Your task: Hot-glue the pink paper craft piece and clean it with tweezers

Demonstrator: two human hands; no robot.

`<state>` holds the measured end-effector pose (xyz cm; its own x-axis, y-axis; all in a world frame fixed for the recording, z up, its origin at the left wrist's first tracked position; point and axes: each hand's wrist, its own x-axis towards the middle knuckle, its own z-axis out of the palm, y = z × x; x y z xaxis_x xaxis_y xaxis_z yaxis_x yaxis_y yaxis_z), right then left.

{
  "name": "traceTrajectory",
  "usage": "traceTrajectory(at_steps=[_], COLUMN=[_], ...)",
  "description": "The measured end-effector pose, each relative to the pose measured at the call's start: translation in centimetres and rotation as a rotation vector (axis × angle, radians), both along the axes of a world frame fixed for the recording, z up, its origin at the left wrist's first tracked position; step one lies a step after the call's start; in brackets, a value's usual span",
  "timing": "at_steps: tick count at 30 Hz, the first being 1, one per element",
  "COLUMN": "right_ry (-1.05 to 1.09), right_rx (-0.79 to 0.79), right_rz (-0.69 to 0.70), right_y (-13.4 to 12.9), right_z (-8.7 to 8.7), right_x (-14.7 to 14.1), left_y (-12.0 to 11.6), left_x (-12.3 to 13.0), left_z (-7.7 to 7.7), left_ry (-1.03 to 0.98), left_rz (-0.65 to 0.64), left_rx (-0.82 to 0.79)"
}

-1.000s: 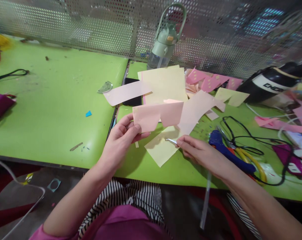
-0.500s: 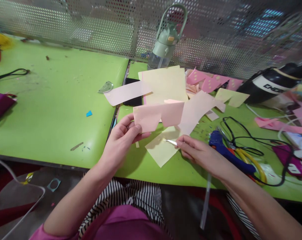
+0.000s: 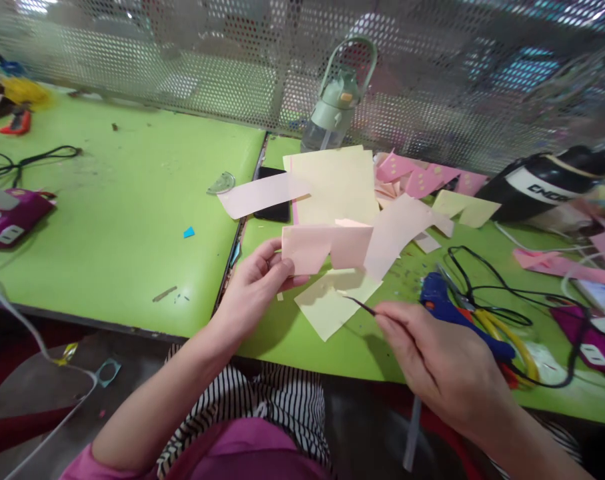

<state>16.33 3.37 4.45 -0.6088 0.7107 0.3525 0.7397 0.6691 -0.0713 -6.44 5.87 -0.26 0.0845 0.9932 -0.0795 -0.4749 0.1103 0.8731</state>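
Observation:
My left hand [image 3: 257,280] pinches the left end of a folded pale pink paper piece [image 3: 307,250], raised above the table, with a notch cut into its lower edge. In my right hand [image 3: 432,353] is a pair of slim pointed tweezers [image 3: 361,305], gripped between thumb and fingers. Their tip is over a pale yellow paper sheet [image 3: 327,317] lying on the green table; whether it touches the sheet I cannot tell. Beyond the folded piece lie a long pale pink strip [image 3: 399,227] and a stack of cream paper sheets [image 3: 332,183].
A blue glue gun [image 3: 462,320] and yellow-handled scissors [image 3: 507,337] lie right, among black cords. At the back stand a green bottle [image 3: 329,113] and a tilted black bottle [image 3: 547,183]. A phone [image 3: 275,210] lies partly under a pink strip [image 3: 262,195].
My right hand has drawn back toward me and to the right, turning the tweezers. My left hand still holds the folded pink paper. The whole view has shifted slightly.

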Motion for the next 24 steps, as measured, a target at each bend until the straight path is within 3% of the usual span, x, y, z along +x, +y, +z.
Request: traceTrajectory(at_steps=[2,4,10,13,19,21,24], right_ry=[-0.106,-0.171,-0.302,-0.150,0.015,0.018,-0.016], right_rx=[0.205,0.312,0.395,0.132,-0.807,-0.885,-0.803], right_rz=[0.085,0.121,0.173,0.041,-0.282,-0.339,-0.338], right_y=[-0.3,-0.5,-1.5,-1.5,0.9,1.4,1.3], right_z=[-0.1,0.0,0.3,-0.4,-1.3,-1.1,-0.8], right_x=[-0.5,-0.8,-0.9,-0.6,0.5,0.7,0.7], left_y=[0.1,0.1,0.1,0.1,0.0,0.0,-0.1], left_x=[0.0,0.1,0.1,0.2,0.2,0.2,0.1], left_z=[0.0,-0.1,-0.3,-0.2,0.1,0.1,0.0], left_ry=[-0.004,-0.017,-0.016,-0.020,-0.036,-0.025,-0.001], left_rz=[0.002,-0.001,-0.057,-0.067,-0.031,-0.032,-0.025], left_rx=[-0.006,-0.004,0.029,0.029,0.001,-0.002,0.014])
